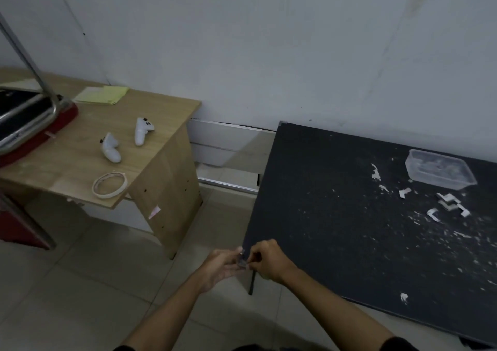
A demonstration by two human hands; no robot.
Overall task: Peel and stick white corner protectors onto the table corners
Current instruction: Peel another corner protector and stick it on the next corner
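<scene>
A black table (336,202) fills the right side of the head view. At its near left corner both my hands meet around a small pale corner protector (242,258). My left hand (220,266) presses the protector from the outer side, fingers against the corner. From the table side my right hand (269,259) pinches it with fingertips. Whether the protector touches the corner is hidden by my fingers. Several white corner protectors (449,205) lie loose on the tabletop. A protector (281,123) shows at the far left corner.
A clear plastic container (441,169) stands at the back right of the black table, with white paper scraps (376,173) scattered around. To the left is a wooden desk (158,146) holding two white controllers (142,130), a tape roll (109,185) and papers. Tiled floor lies between.
</scene>
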